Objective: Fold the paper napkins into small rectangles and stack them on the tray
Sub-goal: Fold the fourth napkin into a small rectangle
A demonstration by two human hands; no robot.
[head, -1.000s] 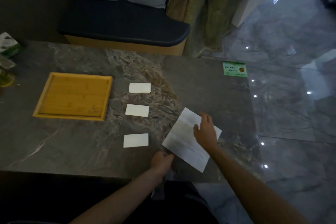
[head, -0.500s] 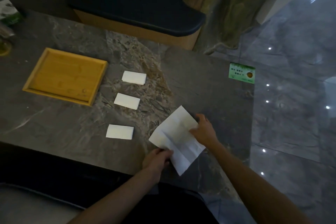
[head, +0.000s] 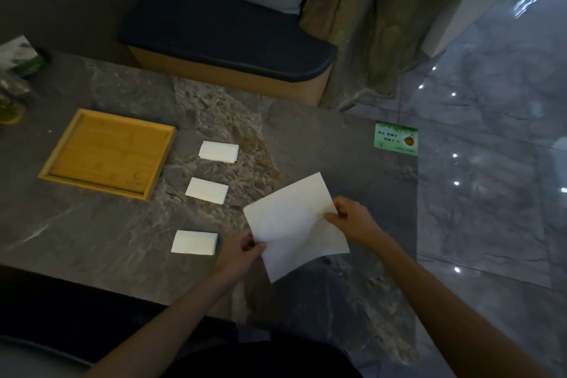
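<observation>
Left hand (head: 241,255) and right hand (head: 352,219) pinch a creased, unfolded white paper napkin (head: 294,224) above the veined marble worktop (head: 92,239).

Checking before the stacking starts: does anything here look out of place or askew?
Only mildly: the three folded napkins lie on the table beside the tray, none on it, in a slightly uneven column. No damage.
</observation>
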